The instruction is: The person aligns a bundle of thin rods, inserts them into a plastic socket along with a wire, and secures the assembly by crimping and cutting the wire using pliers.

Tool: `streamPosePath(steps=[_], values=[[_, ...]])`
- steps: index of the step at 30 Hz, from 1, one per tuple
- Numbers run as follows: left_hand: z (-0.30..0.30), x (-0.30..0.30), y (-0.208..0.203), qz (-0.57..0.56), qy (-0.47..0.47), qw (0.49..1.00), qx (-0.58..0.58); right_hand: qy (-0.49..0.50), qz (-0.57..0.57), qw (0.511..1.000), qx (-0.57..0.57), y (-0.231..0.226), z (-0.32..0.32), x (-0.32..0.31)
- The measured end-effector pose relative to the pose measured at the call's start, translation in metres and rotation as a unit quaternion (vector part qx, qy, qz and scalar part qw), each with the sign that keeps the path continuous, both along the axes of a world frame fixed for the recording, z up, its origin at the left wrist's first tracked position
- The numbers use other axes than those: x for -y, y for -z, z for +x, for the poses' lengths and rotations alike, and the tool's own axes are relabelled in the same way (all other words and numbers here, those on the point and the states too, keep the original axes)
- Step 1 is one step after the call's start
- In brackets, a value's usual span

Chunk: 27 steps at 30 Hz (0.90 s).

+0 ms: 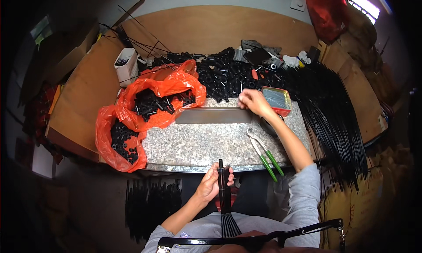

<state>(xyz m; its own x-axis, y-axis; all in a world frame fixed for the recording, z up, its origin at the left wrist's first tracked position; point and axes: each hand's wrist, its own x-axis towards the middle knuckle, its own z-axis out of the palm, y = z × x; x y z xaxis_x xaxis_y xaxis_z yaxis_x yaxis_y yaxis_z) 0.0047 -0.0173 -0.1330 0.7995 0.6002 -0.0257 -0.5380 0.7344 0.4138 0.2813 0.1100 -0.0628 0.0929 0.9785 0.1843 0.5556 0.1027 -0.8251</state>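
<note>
My left hand (208, 185) is wrapped round a black umbrella frame (225, 198), upright in front of the bench's near edge. A tube end shows at its top, and thin ribs fan out toward my lap. Over the far right end of a flat metal bar (215, 116), my right hand (256, 102) has its fingers drawn together; what they hold, if anything, is too small to tell. Beside that hand lies an open red-and-yellow tin (288, 105). Pliers with green handles (265, 156) rest nearer me on the speckled stone slab (193, 145).
Black plastic parts (224, 72) are heaped along the back. Two orange-red bags (105, 130) of black pieces occupy the left, near a white container (126, 68). Long black rods (334, 121) hang over the right edge; another black bundle (151, 204) stands below the bench.
</note>
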Motion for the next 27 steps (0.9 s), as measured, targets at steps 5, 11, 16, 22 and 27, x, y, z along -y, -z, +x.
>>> streamPosePath(steps=[5, 11, 16, 22, 27], values=[[0.004, -0.004, 0.000, -0.015, -0.033, 0.999, -0.021, 0.073, 0.127, 0.976, 0.160, 0.024, -0.019, -0.088], [0.007, -0.003, -0.001, -0.004, -0.046, 0.998, -0.037, 0.025, 0.082, 0.910, 0.406, 0.024, -0.067, -0.109], [0.006, -0.004, 0.001, -0.017, -0.047, 0.999, -0.017, 0.022, 0.030, 0.893, 0.449, 0.037, -0.057, -0.120], [0.003, 0.002, 0.004, -0.037, -0.043, 0.998, 0.005, 0.033, 0.049, 0.897, 0.439, 0.033, -0.056, -0.095], [0.002, 0.007, 0.008, -0.047, -0.045, 0.998, 0.008, 0.051, 0.039, 0.920, 0.385, 0.033, -0.076, -0.092]])
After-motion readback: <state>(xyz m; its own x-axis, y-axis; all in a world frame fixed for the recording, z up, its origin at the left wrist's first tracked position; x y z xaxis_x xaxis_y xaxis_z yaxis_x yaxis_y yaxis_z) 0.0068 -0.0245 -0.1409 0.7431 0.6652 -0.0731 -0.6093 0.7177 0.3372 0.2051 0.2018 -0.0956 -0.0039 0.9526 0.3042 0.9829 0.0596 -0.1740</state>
